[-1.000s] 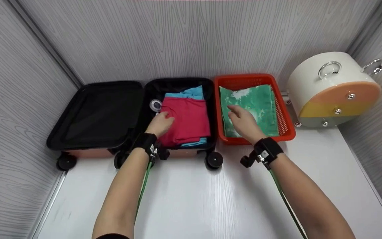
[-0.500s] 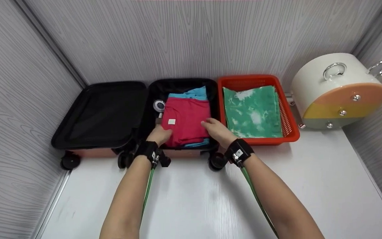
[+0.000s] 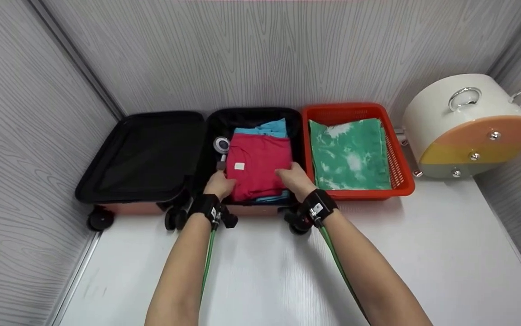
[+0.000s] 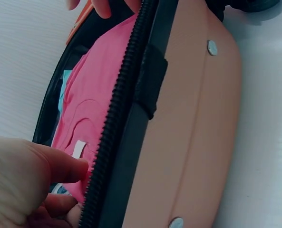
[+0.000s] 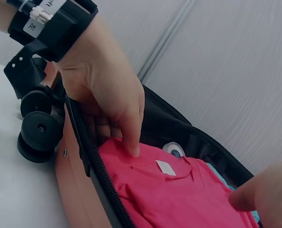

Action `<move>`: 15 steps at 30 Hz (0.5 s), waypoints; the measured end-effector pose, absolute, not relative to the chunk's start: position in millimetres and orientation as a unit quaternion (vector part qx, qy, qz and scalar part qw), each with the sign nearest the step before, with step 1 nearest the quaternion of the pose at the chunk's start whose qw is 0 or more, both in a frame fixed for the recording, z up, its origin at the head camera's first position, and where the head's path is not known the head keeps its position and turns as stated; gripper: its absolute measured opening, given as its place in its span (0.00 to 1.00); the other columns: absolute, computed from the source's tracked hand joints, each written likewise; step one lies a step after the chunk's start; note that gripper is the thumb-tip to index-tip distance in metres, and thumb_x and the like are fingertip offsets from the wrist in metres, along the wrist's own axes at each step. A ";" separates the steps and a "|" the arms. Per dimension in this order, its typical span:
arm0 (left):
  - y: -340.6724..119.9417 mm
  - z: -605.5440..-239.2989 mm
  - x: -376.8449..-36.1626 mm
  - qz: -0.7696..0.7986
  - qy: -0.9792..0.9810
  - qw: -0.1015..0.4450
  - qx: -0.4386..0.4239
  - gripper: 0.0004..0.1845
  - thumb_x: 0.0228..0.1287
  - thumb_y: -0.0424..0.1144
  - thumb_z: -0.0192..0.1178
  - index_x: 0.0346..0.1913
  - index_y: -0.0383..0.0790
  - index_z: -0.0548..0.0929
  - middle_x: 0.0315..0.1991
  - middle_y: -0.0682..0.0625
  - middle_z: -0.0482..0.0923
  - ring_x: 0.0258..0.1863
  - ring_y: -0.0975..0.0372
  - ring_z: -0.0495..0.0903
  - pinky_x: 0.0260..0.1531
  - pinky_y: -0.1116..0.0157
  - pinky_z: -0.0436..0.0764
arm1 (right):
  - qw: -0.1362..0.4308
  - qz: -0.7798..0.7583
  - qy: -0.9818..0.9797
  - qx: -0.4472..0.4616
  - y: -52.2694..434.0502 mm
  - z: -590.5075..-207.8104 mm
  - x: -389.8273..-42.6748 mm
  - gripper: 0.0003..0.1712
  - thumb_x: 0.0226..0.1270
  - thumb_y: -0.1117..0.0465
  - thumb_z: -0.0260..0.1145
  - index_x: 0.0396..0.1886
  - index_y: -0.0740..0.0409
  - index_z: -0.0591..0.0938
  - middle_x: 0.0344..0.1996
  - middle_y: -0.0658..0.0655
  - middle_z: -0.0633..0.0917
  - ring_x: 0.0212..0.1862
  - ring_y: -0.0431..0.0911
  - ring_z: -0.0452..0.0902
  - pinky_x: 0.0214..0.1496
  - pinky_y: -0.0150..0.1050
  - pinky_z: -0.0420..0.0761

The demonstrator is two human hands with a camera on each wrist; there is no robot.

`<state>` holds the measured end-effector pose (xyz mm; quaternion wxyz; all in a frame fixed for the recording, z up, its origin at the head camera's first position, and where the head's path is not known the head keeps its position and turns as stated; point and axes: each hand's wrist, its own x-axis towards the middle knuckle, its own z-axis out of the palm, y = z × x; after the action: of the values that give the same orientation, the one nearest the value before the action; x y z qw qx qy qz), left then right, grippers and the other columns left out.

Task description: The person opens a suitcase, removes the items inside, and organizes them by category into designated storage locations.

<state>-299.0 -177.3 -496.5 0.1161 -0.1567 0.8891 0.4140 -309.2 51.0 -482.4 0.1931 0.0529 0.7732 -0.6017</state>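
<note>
A folded pink-red T-shirt (image 3: 260, 154) with a white neck label (image 3: 239, 166) lies over blue folded clothing (image 3: 276, 128) in the open suitcase (image 4: 198, 114). My left hand (image 3: 219, 184) grips the shirt's left edge, thumb on top and fingers down its side, as the left wrist view shows. At the opposite edge my right hand (image 3: 297, 180) holds the shirt with its thumb on top; its other fingers are hidden between cloth and suitcase wall. Beside the left hand sits a round white-rimmed object (image 3: 222, 145) with a short handle-like part below it.
The suitcase's black-lined other half (image 3: 147, 154) lies open at the left. A red plastic basket (image 3: 403, 181) with folded green tie-dye cloth (image 3: 348, 154) stands at right. Farther right is a cream cabinet (image 3: 450, 99) with coloured drawers. A patterned wall rises behind.
My right hand has moved left from over the basket to the T-shirt's right edge. My left hand has shifted down along the left edge, uncovering the white label.
</note>
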 end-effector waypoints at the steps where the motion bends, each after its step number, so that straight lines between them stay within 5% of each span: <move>1: -177.5 -496.6 -299.0 0.411 0.891 0.113 -0.158 0.29 0.74 0.38 0.53 0.73 0.30 0.67 0.67 0.36 0.72 0.59 0.50 0.72 0.63 0.56 0.72 | 0.186 -0.604 0.773 0.051 50.1 -482.8 -308.6 0.45 0.78 0.56 0.58 0.82 0.66 0.46 0.80 0.63 0.55 0.77 0.55 0.54 0.77 0.48 0.59; 7: -180.0 -498.2 -302.1 0.409 0.892 0.102 -0.165 0.21 0.71 0.36 0.55 0.61 0.27 0.78 0.55 0.39 0.77 0.48 0.52 0.74 0.49 0.60 0.75 | 0.132 -0.647 0.746 0.082 46.4 -489.7 -309.7 0.40 0.74 0.66 0.58 0.80 0.70 0.54 0.73 0.66 0.65 0.66 0.54 0.67 0.67 0.43 0.70; 11: -182.3 -497.5 -304.1 0.448 0.871 0.105 -0.173 0.25 0.71 0.33 0.54 0.68 0.28 0.74 0.65 0.38 0.73 0.50 0.53 0.73 0.49 0.62 0.75 | 0.136 -0.674 0.717 0.111 48.8 -490.8 -313.5 0.38 0.76 0.65 0.58 0.79 0.71 0.54 0.66 0.67 0.72 0.55 0.54 0.77 0.64 0.44 0.75; 15: -183.5 -500.4 -306.5 0.480 0.851 0.104 -0.186 0.27 0.72 0.33 0.53 0.72 0.29 0.70 0.64 0.38 0.73 0.35 0.58 0.74 0.34 0.66 0.74 | 0.155 -0.689 0.695 0.135 49.5 -489.7 -315.6 0.35 0.78 0.63 0.59 0.77 0.71 0.59 0.56 0.64 0.77 0.46 0.52 0.79 0.59 0.44 0.79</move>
<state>-306.5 -183.5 -500.4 0.1041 -0.1861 0.8511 0.4798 -315.6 49.5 -489.7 0.1547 0.1351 0.6951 -0.6889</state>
